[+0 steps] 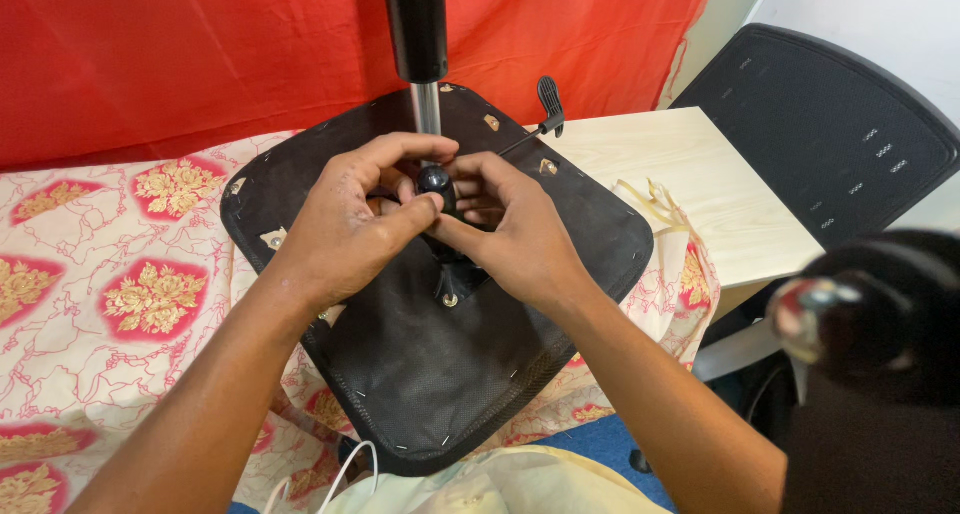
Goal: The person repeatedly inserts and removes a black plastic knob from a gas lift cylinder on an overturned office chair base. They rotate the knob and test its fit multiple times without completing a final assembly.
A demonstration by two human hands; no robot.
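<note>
My left hand and right hand both pinch one round black knob at the middle of one upturned chair seat. One post stands straight up, lever pointing right toward one chair back.

The scene is lit brightly and evenly from above; only soft shadows are cast under the hands. The centre is rendered sharp, while a dark object at 4 o'clock is blurred, with glare on its metal.
</note>
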